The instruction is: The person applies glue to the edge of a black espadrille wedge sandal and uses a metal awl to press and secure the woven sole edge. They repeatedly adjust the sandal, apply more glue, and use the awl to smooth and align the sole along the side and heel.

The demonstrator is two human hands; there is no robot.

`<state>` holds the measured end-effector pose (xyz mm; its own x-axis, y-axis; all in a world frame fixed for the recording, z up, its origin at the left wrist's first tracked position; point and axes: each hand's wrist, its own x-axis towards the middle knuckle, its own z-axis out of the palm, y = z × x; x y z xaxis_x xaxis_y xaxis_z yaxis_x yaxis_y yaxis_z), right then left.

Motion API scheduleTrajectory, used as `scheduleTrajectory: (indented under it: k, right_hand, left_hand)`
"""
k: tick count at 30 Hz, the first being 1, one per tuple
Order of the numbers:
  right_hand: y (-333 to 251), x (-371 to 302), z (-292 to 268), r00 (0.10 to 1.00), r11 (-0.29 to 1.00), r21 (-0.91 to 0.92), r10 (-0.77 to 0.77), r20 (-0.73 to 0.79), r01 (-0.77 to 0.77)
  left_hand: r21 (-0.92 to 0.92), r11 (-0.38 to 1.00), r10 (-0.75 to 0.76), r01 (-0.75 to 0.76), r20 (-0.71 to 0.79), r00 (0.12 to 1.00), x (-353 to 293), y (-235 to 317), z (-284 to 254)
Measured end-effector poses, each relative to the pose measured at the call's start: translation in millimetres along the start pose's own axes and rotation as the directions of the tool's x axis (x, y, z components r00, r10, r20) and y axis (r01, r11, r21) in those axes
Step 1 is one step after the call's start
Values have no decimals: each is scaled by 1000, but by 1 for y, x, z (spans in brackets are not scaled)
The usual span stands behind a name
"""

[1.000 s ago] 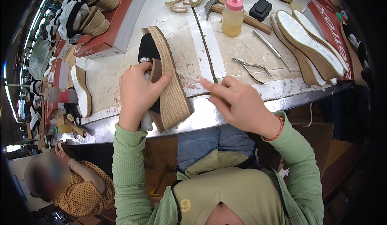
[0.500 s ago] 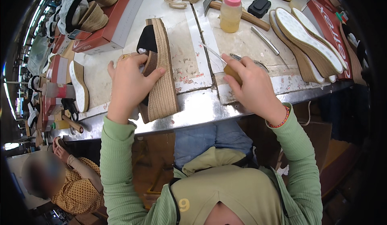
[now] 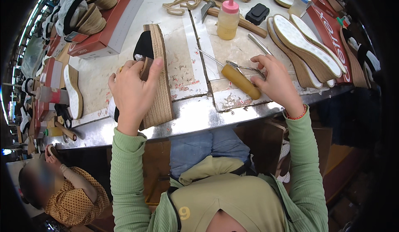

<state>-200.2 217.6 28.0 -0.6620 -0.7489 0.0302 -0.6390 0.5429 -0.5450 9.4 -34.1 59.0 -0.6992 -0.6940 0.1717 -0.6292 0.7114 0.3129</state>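
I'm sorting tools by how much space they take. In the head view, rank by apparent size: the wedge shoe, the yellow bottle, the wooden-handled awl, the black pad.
1. Wedge shoe, held by the left hand.
2. Awl, with its blade, and yellow bottle: too close to rank.
3. Black pad.

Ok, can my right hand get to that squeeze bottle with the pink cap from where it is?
Probably yes. The right hand rests by the wooden-handled awl, and the squeeze bottle stands upright further back on the table. Only flat tools lie between them, so the way looks free.
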Motion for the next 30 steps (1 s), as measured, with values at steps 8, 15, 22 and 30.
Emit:
scheduleTrajectory:
  k: [8,15,22,30]
  right_hand:
    - [30,6,-13,973,991,-133,-17,-231,-14]
    - [37,24,-30,993,888,-459,-71,-100,17]
    - [-21,4,-8,947,573,757,-133,-293,314]
    - [-102,38,70,896,277,890,-367,-250,362]
  left_hand:
    - [114,987,116,-111,-41,992,-6,-3,1]
    - [-17,992,124,-124,-6,992,-4,-10,-2]
    - [-88,985,145,-145,-4,989,-2,-15,-3]
    - [-292,938,217,-188,68,974,10,-37,-9]
